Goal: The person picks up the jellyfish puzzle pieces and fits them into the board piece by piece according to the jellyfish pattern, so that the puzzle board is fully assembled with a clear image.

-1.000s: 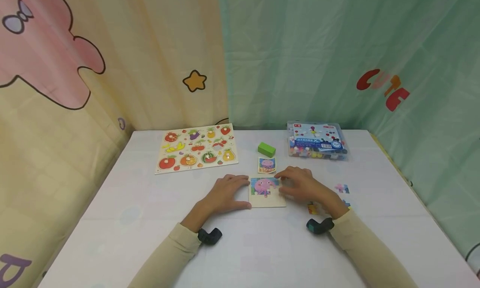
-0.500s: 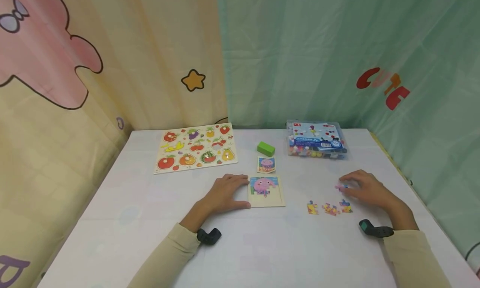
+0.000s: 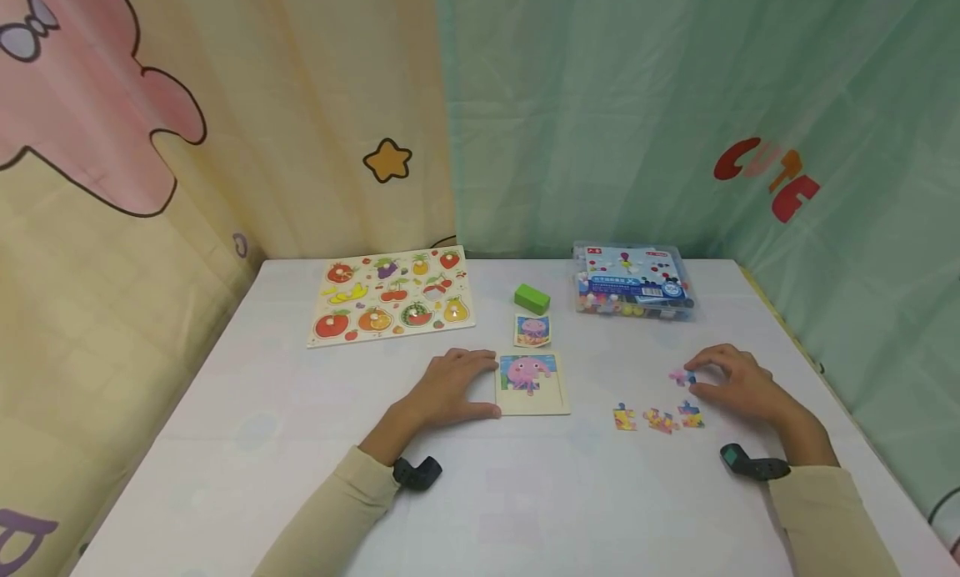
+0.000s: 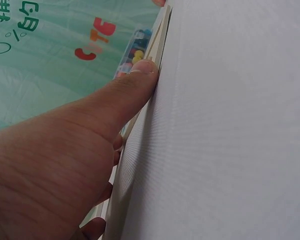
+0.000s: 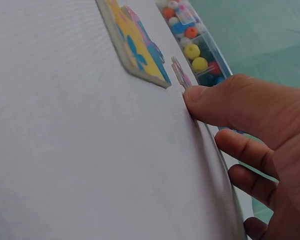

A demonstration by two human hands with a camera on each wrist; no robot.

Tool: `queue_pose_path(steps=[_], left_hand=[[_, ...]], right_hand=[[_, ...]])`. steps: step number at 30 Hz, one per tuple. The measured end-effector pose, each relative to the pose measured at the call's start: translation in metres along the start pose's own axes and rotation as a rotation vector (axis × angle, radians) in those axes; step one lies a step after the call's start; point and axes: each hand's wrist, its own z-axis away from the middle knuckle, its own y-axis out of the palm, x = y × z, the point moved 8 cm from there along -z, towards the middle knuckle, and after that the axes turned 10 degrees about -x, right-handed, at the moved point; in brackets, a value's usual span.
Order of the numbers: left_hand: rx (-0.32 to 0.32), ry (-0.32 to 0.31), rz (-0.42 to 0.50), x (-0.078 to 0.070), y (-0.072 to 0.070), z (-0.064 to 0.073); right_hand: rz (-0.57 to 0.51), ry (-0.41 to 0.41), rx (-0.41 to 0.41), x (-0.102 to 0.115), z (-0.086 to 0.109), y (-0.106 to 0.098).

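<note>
A small wooden puzzle board (image 3: 551, 402) carries a partly filled pink octopus picture (image 3: 527, 370), with bare wood at its right and lower sides. My left hand (image 3: 447, 387) holds the board's left side, thumb near the lower corner and fingertips near the upper one; in the left wrist view the thumb (image 4: 140, 75) lies along its edge. Further right, my right hand (image 3: 738, 387) has thumb and forefinger at the right end of a pink and blue puzzle piece (image 3: 681, 377). That piece also shows beyond the thumb tip in the right wrist view. Loose puzzle pieces (image 3: 661, 419) lie nearer me.
Behind the board lie an octopus picture card (image 3: 533, 331) and a green block (image 3: 532, 299). A fruit puzzle board (image 3: 393, 295) is at the back left, a clear box of coloured beads (image 3: 634, 282) at the back right. Curtains (image 3: 570, 110) hang behind the white table (image 3: 525, 502).
My right hand has moved right, from the puzzle board to the pink and blue piece, uncovering the loose pieces. The left hand stays at the board.
</note>
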Motion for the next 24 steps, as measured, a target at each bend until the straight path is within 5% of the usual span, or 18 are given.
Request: queue_pose_path(steps=[6,14,24], left_hand=[[-0.005,0.008,-0.015,0.001,0.000,-0.001],[-0.008,0.008,0.008,0.001,0.000,0.000],[-0.004,0.004,-0.011,0.000,0.000,-0.001]], right_hand=[[0.005,-0.039,-0.039,0.000,0.001,-0.001],[-0.040,-0.242,-0.114,0.030,-0.003,0.003],[-0.064,-0.291,0.078,0.096,-0.041,0.050]])
